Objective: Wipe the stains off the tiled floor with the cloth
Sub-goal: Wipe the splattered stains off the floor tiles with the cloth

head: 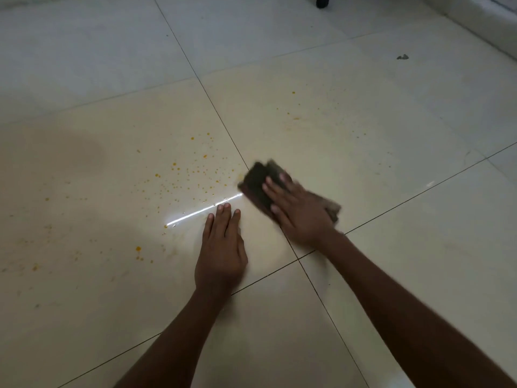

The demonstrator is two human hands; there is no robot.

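Mostly the trouble is blur: the dark cloth (258,182) right of centre is smeared, so its weave and its exact outline are hard to make out, and the right hand (300,211) covers most of it, leaving a dark corner showing above the fingers and a paler, ragged bit at the wrist side. Both forearms are cut off by the lower edge of the frame.

At far left the tiled floor (84,289) carries faint orange smears and a soft shadow patch higher up. Moving rightward, orange stains (193,175) lie as a spray of small round droplets across the left-of-centre tile, thickest just left of the cloth, with a few larger blobs lower left. A bright streak of reflected light (201,210) runs slantwise among them, and the tile reads glossy and wet-looking there.

The left hand (221,253) lies flat on the floor at centre, fingers straight and together, holding nothing, its fingertips touching the streak's right end. Just right of it, the right hand presses down on the cloth with spread, straight fingers, right where a dark grout line passes.

Further right a thinner scatter of orange specks (293,107) sits in the upper middle. Beyond, broad smooth tile lies open toward the right edge, with a small grey scrap (402,57) upper right and a wall base (481,23) closing the corner.
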